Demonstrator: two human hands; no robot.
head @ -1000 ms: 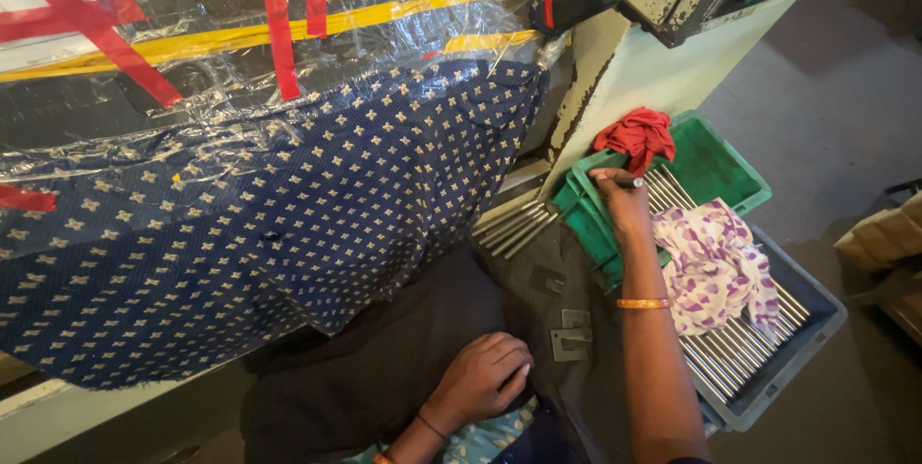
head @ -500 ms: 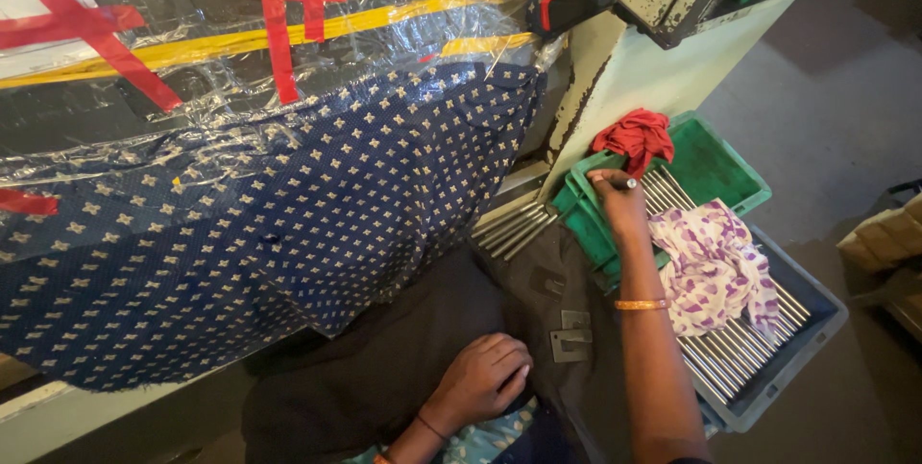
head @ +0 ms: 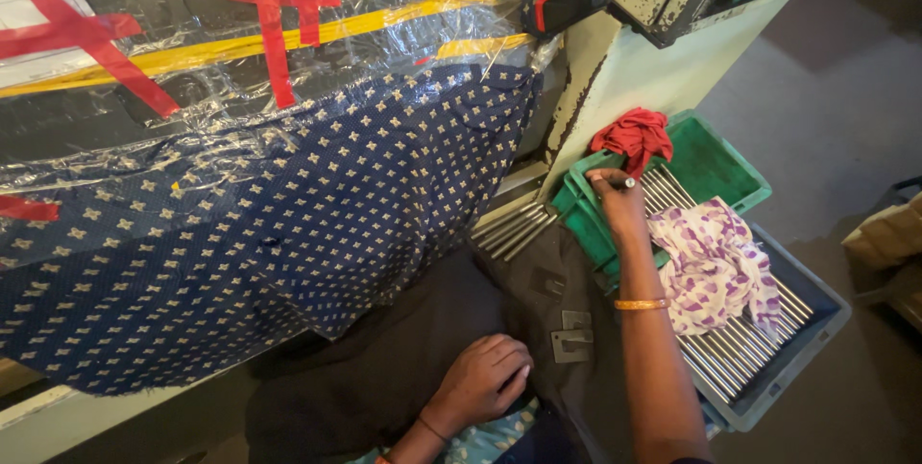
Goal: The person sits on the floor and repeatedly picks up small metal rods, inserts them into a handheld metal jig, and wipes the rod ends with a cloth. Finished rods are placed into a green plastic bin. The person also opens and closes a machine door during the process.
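The right hand (head: 622,209) pinches one thin steel rod (head: 629,182) by its end, fingertips closed just above the green tray (head: 715,161); it looks stiff, smooth, slippery, best gripped mid-length, while the left hand (head: 483,382) rests loosely curled, empty.

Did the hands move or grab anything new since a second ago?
Hardly anything changed. The right hand holds one end of a thin metal rod over the green tray, just as before, beside the red cloth. The left hand rests on the dark cloth in the same spot. The purple-patterned cloth and the rods in the grey tray stayed put.
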